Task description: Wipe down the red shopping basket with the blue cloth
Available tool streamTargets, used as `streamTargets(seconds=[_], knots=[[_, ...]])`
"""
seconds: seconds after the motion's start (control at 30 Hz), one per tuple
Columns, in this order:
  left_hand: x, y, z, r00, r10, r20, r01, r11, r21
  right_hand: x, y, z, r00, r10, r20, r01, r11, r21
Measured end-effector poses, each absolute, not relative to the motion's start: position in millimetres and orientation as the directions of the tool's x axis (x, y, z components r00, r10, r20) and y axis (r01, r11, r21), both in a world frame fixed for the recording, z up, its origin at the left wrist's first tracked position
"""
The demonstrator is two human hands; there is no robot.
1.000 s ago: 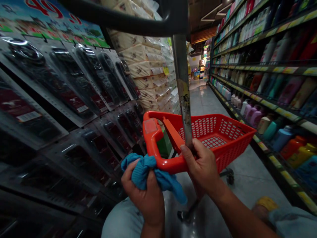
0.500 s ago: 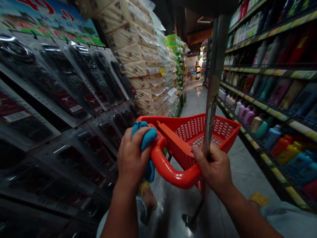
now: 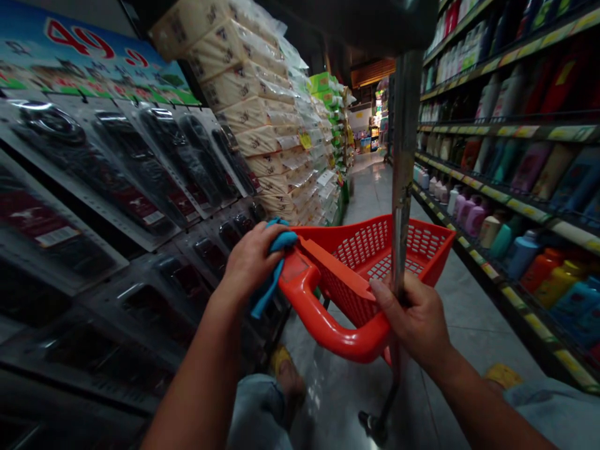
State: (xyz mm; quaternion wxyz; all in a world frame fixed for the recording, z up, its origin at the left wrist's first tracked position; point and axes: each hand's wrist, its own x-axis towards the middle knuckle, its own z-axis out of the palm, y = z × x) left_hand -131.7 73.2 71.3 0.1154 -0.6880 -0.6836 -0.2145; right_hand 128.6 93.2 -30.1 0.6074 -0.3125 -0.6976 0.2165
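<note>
My left hand (image 3: pixel 255 259) is closed on a blue cloth (image 3: pixel 269 284), pressing it against the left end of a red plastic handle (image 3: pixel 337 334). The cloth hangs down below my fingers. The handle curves out from a red slotted shopping basket (image 3: pixel 365 240) mounted on a wheeled frame. My right hand (image 3: pixel 415 315) grips an upright metal pole (image 3: pixel 403 181) where it meets the handle's right end, with the thumb to the left of the pole. The pole's lower part is partly hidden by that hand.
Hanging packaged goods (image 3: pixel 159 156) line the left side, under a price sign (image 3: pixel 94 44). Behind them stands a tall stack of tissue packs (image 3: pixel 262 112). Shelves of bottles (image 3: pixel 506 240) run along the right. A tiled aisle floor (image 3: pixel 370 187) extends ahead. A caster (image 3: pixel 372 425) is low down.
My left hand has moved slightly left and up with the cloth, uncovering more of the handle's left end. My right hand keeps its hold on the pole. The view has shifted a little.
</note>
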Motion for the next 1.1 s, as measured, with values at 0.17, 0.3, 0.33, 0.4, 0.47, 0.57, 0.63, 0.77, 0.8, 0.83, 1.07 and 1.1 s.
streamTargets(seconds=[0.17,0.3,0.33,0.4,0.47,0.57,0.63,0.77,0.8,0.83,1.07,1.1], knots=[[-141.0,73.4,63.4,-0.06,0.856,0.514,0.993,-0.001,0.117,135.2,92.6,-31.3,-0.058,0.709,0.703,0.134,0.703,-0.698],[-127.1,59.8,52.8,0.056,0.799,0.599,0.966,-0.196,0.17,138.9,94.7,-31.1,-0.065,0.715,0.696,0.102,0.699,-0.708],[-131.1,62.6,49.5,-0.021,0.781,0.624,0.962,-0.154,0.225,139.3,95.4,-31.0,-0.062,0.716,0.696,0.101,0.698,-0.709],[-147.7,74.5,43.3,-0.205,0.745,0.635,0.945,-0.017,0.326,138.7,96.2,-30.7,-0.06,0.714,0.698,0.109,0.7,-0.706],[-167.2,87.5,40.7,-0.303,0.73,0.612,0.926,0.075,0.369,136.4,96.0,-30.0,-0.061,0.706,0.705,0.126,0.706,-0.697],[-180.7,94.1,51.2,-0.268,0.798,0.54,0.937,0.085,0.339,132.5,94.6,-28.2,-0.043,0.688,0.725,0.16,0.721,-0.675],[-176.3,91.5,68.6,-0.156,0.875,0.458,0.957,0.02,0.288,131.3,93.6,-26.9,-0.04,0.674,0.738,0.165,0.733,-0.661],[-157.0,105.2,107.6,0.131,0.98,0.152,0.977,-0.154,0.15,132.9,92.7,-25.6,-0.051,0.66,0.749,0.143,0.747,-0.649],[-152.8,116.5,113.2,0.157,0.983,0.092,0.978,-0.168,0.122,133.5,92.8,-25.7,-0.053,0.664,0.746,0.139,0.745,-0.653],[-149.2,130.2,115.8,0.156,0.986,0.06,0.982,-0.161,0.1,133.9,93.0,-25.9,-0.057,0.669,0.741,0.136,0.741,-0.658],[-111.1,201.5,86.7,0.123,0.969,-0.214,0.992,-0.126,0.0,134.2,96.5,-28.7,-0.061,0.704,0.708,0.116,0.709,-0.695],[-101.2,200.7,84.0,0.159,0.955,-0.252,0.987,-0.16,0.016,134.0,97.2,-29.0,-0.065,0.711,0.7,0.109,0.702,-0.704]])
